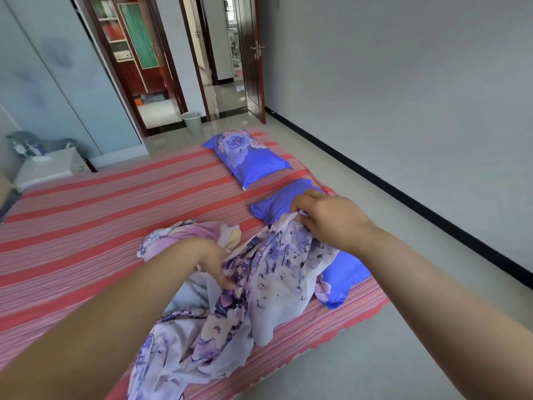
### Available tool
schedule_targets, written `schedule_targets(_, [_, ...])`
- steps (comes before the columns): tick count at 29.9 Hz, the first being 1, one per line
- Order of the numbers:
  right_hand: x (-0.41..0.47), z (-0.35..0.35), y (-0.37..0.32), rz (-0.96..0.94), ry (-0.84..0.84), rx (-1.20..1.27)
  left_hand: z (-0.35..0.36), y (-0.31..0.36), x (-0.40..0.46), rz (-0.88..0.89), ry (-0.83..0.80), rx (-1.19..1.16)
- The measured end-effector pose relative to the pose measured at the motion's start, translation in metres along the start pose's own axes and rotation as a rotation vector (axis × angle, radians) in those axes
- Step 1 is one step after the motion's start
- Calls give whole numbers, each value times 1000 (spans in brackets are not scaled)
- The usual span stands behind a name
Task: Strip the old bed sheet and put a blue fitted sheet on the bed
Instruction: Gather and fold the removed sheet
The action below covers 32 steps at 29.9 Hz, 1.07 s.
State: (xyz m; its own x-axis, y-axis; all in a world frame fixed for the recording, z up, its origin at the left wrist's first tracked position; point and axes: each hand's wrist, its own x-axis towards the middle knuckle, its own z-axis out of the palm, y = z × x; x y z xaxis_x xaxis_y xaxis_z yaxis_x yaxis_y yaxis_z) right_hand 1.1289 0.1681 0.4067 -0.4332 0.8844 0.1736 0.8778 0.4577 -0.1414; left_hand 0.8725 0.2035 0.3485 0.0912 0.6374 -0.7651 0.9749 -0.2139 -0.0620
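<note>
A crumpled white and purple floral cotton bed sheet (253,284) is heaped on the near right part of a red and pink striped mattress cover (86,226). A raised fold at the top of the sheet is pinched by the right hand (326,217), whose fingers are curled round the cloth; from this grasp the fabric is seen hanging down and toward the camera in a loose ridge. The left hand (210,261) is laid against the sheet lower and further left, with the fingers pointed down into the folds. Whether cloth is actually gripped there cannot be told, since the fingertips are partly buried in the fabric.

A bright blue pillow with a floral print (343,272) is partly covered by the sheet, directly under and beside the right hand, its near corner left showing at the mattress edge. A second blue floral pillow (248,157) is set further away on the striped surface, apart from the sheet. A pale green plastic waste bin (191,122) is stood on the floor by the open doorway.
</note>
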Motion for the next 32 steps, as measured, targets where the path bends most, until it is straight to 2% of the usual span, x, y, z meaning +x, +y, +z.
schedule_targets(3, [1, 0, -5, -10, 116, -25, 22, -33, 12, -170, 49, 155])
schedule_targets(5, [4, -3, 2, 63, 198, -29, 27, -61, 12, -317, 258, 161])
schedule_targets(7, [10, -5, 11, 163, 279, -14, 20, -96, -4, -441, 640, 32])
schedule_targets(10, [20, -7, 11, 234, 448, 55, 13, -142, -49, -448, 1391, -83])
schedule_targets(11, [24, -9, 8, 237, 499, 83, 21, -151, -60, -471, 1584, -135])
schedule_targets(12, [28, -12, 5, 247, 541, 117, 41, -157, -59, -518, 1630, -200])
schedule_targets(13, [32, -16, 2, 268, 567, 162, 68, -156, -52, -526, 1543, -235])
schedule_targets(16, [43, -23, -4, 281, 508, 250, 192, -129, -2, -312, 795, -128])
schedule_targets(17, [45, -21, -9, 244, 470, 247, 228, -118, 10, -302, 567, -115])
schedule_targets(18, [46, -19, -14, 191, 440, 247, 253, -106, 16, -338, 410, -160])
schedule_targets(19, [48, -16, -20, 129, 411, 250, 265, -98, 21, -364, 356, -245])
schedule_targets(22, [52, -9, -44, -13, 256, 225, 241, -72, 15, -319, 409, -491])
schedule_targets(24, [52, -6, -59, -86, 157, 182, 207, -48, 8, -229, 543, -724])
schedule_targets(29, [45, -21, -79, -153, 150, 183, 123, 24, -23, 128, 878, -1008])
schedule_targets(31, [41, -27, -81, -179, 130, 230, 112, 36, -24, 158, 1024, -1108])
schedule_targets(32, [37, -29, -80, -195, 111, 265, 106, 37, -27, 125, 1105, -1071])
